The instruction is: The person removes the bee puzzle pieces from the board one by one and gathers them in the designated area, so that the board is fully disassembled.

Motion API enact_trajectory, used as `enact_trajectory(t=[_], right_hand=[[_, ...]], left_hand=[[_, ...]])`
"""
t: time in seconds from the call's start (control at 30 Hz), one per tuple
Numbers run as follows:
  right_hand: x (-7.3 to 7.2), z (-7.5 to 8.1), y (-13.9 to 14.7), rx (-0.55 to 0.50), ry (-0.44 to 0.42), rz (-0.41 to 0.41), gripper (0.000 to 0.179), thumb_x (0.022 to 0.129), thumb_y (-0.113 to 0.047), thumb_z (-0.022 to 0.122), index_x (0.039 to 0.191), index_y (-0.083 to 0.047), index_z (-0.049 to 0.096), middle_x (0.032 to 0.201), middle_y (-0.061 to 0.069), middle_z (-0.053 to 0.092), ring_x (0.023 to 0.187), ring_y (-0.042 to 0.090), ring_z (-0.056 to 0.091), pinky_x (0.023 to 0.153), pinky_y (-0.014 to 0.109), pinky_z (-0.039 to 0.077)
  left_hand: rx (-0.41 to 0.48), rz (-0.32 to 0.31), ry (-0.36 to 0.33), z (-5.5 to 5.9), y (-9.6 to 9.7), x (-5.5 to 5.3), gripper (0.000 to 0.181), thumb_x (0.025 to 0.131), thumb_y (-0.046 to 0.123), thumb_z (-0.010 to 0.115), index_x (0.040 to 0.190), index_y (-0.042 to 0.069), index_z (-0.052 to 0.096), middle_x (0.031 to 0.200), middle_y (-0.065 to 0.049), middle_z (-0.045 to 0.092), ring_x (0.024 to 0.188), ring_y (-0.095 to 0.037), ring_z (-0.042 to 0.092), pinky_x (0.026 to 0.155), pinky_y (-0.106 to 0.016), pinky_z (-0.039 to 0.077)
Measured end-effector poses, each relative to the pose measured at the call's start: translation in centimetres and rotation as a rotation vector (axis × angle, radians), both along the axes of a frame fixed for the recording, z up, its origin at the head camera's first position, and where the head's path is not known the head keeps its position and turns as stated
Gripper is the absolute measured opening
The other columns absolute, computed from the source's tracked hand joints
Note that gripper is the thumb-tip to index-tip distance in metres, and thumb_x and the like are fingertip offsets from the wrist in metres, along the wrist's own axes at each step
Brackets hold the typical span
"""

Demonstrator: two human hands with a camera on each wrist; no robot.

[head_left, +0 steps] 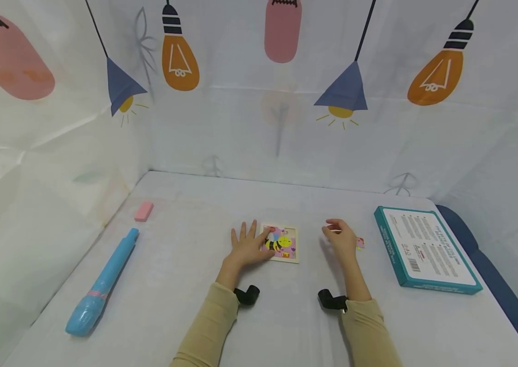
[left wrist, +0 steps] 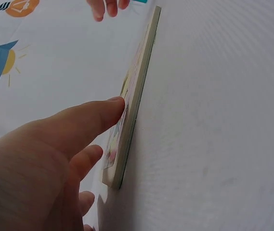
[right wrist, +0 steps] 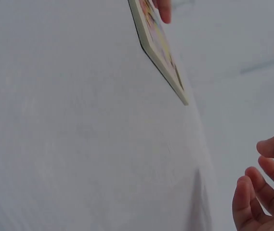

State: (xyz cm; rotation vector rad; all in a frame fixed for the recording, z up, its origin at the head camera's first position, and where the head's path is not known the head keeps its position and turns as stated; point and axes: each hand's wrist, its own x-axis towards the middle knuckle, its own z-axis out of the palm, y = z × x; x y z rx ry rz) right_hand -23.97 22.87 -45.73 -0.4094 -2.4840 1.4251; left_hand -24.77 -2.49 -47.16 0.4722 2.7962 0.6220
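A small square bee jigsaw puzzle (head_left: 291, 243) in a pale wooden frame lies flat on the white table. My left hand (head_left: 245, 250) is spread beside it, thumb and fingertips over its left side. In the left wrist view, the thumb (left wrist: 112, 109) touches the face of the puzzle (left wrist: 136, 91). To the right of the puzzle, my right hand (head_left: 341, 239) hovers over the table with loosely bent fingers and nothing between them. The right wrist view shows its thumb and fingertips (right wrist: 245, 192) apart. A small pink puzzle piece (head_left: 360, 243) lies just right of that hand, partly hidden behind it.
A teal-edged box (head_left: 429, 250) with printed text lies at the right. On the left are a blue microphone-shaped toy (head_left: 103, 285) and a pink eraser-like block (head_left: 144, 211). A curtain printed with lamps (head_left: 240, 132) hangs behind the table; a dark blue chair edge (head_left: 484, 270) shows at right.
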Motion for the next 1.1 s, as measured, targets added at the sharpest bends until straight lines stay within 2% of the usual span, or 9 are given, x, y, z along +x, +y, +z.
enact_trajectory(t=[0.23,0.47,0.67,0.97,1.1], right_hand=[[-0.5,-0.6,-2.3,-0.015,-0.012,0.065,0.028,0.085,-0.016,0.063,0.11,-0.004,0.062,0.098,0.015,0.062,0.086,0.023,0.056,0.063,0.022,0.043],[-0.9,-0.9,-4.5,0.0,-0.074,0.112,0.027,0.087,-0.018,0.061,0.111,-0.006,0.06,0.1,0.013,0.061,0.089,0.025,0.053,0.069,0.027,0.044],[-1.1,-0.9,-6.0,0.04,-0.08,0.158,0.024,0.086,-0.016,0.062,0.107,-0.004,0.062,0.095,0.012,0.061,0.087,0.025,0.054,0.073,0.033,0.045],[-1.3,-1.3,-7.4,0.06,-0.071,0.219,0.02,0.085,-0.015,0.064,0.102,-0.005,0.065,0.092,0.009,0.063,0.084,0.021,0.056,0.069,0.029,0.044],[-1.3,-1.3,-7.8,0.087,-0.059,0.233,0.019,0.084,-0.013,0.064,0.101,-0.005,0.065,0.092,0.01,0.063,0.084,0.022,0.057,0.071,0.032,0.046]], left_hand=[[0.01,0.001,0.024,-0.2,-0.1,0.1,0.07,0.084,0.053,0.054,0.144,0.023,0.033,0.154,-0.015,0.011,0.139,-0.04,-0.001,0.105,-0.062,-0.006],[0.006,0.003,0.017,-0.2,0.0,0.2,0.07,0.085,0.053,0.053,0.145,0.024,0.032,0.154,-0.015,0.01,0.14,-0.04,-0.002,0.105,-0.061,-0.007],[0.001,0.001,0.021,-0.2,-0.1,0.0,0.07,0.085,0.054,0.052,0.145,0.024,0.032,0.154,-0.016,0.011,0.139,-0.04,-0.002,0.105,-0.061,-0.006],[-0.003,0.001,0.017,-0.3,-0.1,0.1,0.07,0.085,0.054,0.053,0.145,0.025,0.032,0.154,-0.015,0.01,0.14,-0.039,-0.002,0.105,-0.061,-0.007],[0.0,0.0,0.025,-0.2,-0.2,0.1,0.07,0.085,0.055,0.053,0.145,0.026,0.032,0.154,-0.015,0.011,0.14,-0.039,-0.002,0.105,-0.062,-0.007]])
